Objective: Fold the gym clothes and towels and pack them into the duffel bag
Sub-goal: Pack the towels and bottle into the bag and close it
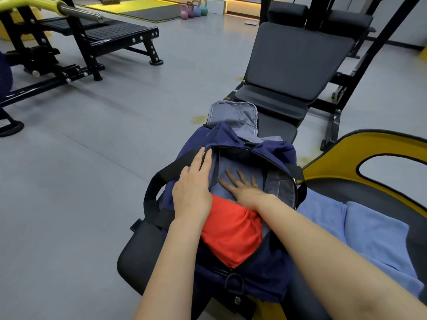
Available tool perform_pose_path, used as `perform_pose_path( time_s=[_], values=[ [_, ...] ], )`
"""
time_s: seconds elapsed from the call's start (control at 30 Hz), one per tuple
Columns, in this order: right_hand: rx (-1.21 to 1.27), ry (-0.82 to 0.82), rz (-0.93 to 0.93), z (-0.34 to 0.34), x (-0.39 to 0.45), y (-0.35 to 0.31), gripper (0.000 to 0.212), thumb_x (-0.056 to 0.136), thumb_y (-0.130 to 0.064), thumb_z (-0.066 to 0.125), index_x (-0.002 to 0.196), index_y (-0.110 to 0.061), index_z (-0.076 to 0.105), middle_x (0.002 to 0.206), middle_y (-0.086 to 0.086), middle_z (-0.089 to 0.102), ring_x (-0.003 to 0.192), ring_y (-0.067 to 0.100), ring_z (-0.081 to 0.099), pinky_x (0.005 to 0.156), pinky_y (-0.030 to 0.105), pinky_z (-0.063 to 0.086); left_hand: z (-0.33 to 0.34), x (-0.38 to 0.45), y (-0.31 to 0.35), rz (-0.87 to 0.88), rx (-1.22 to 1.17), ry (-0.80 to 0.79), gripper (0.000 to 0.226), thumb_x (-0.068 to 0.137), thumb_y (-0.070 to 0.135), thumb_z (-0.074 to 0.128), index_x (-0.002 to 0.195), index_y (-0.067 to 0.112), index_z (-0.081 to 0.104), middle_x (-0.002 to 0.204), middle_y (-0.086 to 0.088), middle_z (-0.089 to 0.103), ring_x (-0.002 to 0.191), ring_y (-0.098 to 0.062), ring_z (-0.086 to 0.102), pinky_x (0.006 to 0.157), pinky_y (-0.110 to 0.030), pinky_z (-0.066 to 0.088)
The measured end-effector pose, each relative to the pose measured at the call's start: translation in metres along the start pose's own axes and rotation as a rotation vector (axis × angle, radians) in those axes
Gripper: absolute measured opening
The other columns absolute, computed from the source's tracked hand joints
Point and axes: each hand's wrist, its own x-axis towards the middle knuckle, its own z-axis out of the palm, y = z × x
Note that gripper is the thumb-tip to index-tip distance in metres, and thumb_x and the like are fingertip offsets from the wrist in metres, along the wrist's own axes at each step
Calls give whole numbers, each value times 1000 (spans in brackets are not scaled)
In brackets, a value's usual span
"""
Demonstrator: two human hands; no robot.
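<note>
I am partway through the packing. The navy duffel bag [270, 271] lies on the black bench [136, 252] at lower centre of the frame, its top unzipped and its grey-lined end flap [233, 116] thrown back toward the middle of the frame. Inside, an orange garment [231, 236] already sits folded at the near end of the opening, and beyond it a grey-blue folded piece [233, 172] fills the far end. My right hand [242, 188] lies flat on that grey-blue piece, fingers straight and spread, pressing it down into the bag and gripping nothing. My left hand [194, 185] rests on the left rim of the opening, fingers straight and together along the edge, holding the side back; I cannot tell whether the thumb hooks under the fabric. To the right of the bag, at lower right of the frame, a light blue towel [369, 236] lies outside on the seat, partly folded, touching the bag's side. So I judge two items are in and at least this towel is left to finish folding and pack, and then the bag wants zipping.
</note>
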Motion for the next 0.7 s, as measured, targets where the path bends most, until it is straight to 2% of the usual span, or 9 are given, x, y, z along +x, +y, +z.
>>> perform_pose_path(
  time_s=[0.1,0.23,0.37,0.57,0.7],
  values=[
    [63,22,-6,-4,-3,1,68,99,-51,34,151,-37,-8,159,-5,-19,147,28,-15,116,59,-1,0,0,-1,10,13,1,90,83,-8,47,152,31,3,158,19,1,106,-20,43,67,-29,43],
    [155,160,-18,-16,-19,2,67,98,-52,37,153,-33,2,162,-4,-3,149,22,-2,118,50,5,0,-1,-2,16,29,-2,89,84,-8,47,152,31,3,158,17,0,107,-21,44,70,-31,46],
    [96,358,-41,-25,-43,4,66,99,-48,39,153,-28,8,162,-1,4,149,22,3,118,42,7,-1,-2,2,46,42,1,88,84,-8,46,152,30,5,159,13,2,111,-22,44,73,-33,48],
    [115,596,-114,-28,-84,6,58,100,-41,42,152,-24,21,160,-1,16,148,17,7,119,31,4,-3,-7,6,76,69,-11,90,84,-8,46,152,30,3,159,9,4,112,-23,44,71,-33,47],
    [229,892,-109,-23,-113,25,48,98,-34,46,143,-15,43,153,2,34,145,19,21,117,31,18,-4,-11,7,97,74,-7,90,81,-11,44,152,28,6,159,6,8,110,-26,44,74,-37,50]
  ],
)
